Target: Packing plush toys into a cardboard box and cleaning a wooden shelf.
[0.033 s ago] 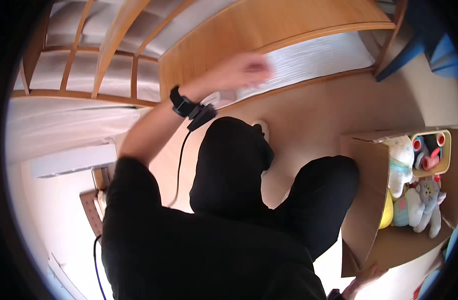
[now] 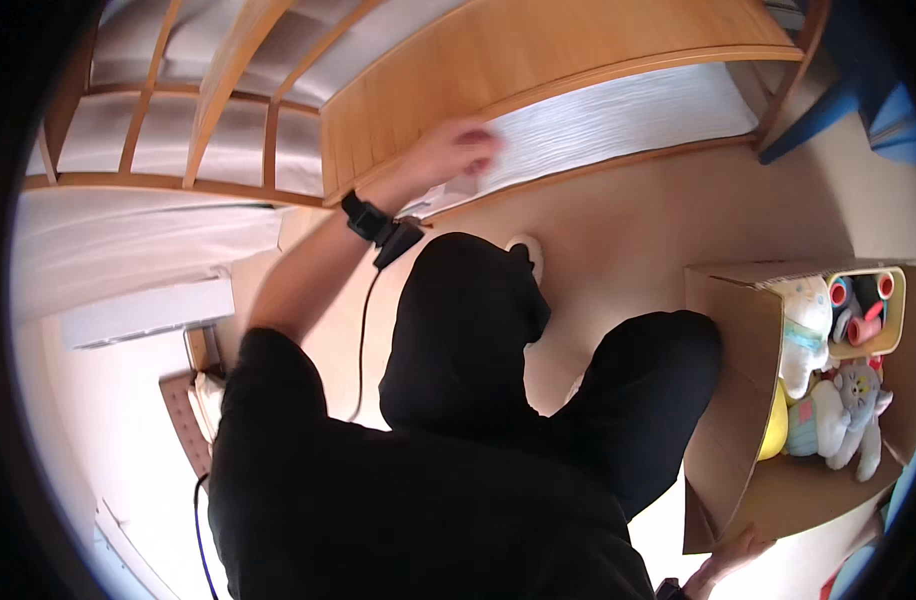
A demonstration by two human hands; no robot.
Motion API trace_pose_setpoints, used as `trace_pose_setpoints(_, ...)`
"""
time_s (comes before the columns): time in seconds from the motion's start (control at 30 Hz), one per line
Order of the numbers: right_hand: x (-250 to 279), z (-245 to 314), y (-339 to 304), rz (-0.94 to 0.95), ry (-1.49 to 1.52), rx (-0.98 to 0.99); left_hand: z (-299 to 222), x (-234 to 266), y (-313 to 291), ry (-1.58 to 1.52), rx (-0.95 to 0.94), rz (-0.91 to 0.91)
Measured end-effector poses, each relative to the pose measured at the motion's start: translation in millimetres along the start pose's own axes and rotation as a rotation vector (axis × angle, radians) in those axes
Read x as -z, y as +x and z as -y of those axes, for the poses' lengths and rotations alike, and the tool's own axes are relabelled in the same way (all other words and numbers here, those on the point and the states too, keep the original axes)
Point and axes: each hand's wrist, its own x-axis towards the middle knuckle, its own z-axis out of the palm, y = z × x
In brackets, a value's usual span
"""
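My left hand is over the wooden board's edge at the upper middle. Its fingers are loosely bent, somewhat blurred, and nothing shows in them. A small pale object, its kind unclear, lies just below that hand. At the lower right my right hand grips the near edge of an open cardboard box. Inside the box are a white plush toy, a grey-and-white plush cat, a yellow thing and a yellow bin with small red, pink and dark toys.
A wooden bed-like frame with slats spans the top. Beneath its board is a white ribbed sheet. A blue leg stands at the upper right. A black cable hangs from my left wrist. My knees are bent beside the box.
My left hand has shifted slightly left and down, back from the white sheet. My right hand and the box stay where they were.
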Motion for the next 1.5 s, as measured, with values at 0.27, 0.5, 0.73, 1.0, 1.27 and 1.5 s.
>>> trace_pose_setpoints(0.27,-1.1,-15.2,12.8,0.062,0.179,-0.042,377.5,80.1,-67.5,0.152,0.947,-1.069)
trace_pose_setpoints(0.5,-7.7,1.5,1.2,0.084,0.451,-0.105,368.2,88.7,-47.6,-0.064,1.040,-1.040)
trace_pose_setpoints(0.73,-14.6,35.6,-13.5,-0.013,0.292,-0.073,300.7,60.5,-67.4,-0.717,0.709,-0.629)
trace_pose_setpoints(1.0,-24.5,12.8,-9.0,-0.010,0.169,-0.092,199.8,12.6,-75.4,-0.895,0.508,-0.536)
trace_pose_setpoints(1.27,20.2,25.5,-2.7,0.471,-0.440,-0.003,39.8,-45.3,-131.3,-0.880,0.704,-0.019)
trace_pose_setpoints(1.5,93.5,123.9,-74.5,0.596,-0.254,-0.319,-147.2,-38.5,-245.9,-0.849,0.612,0.134)
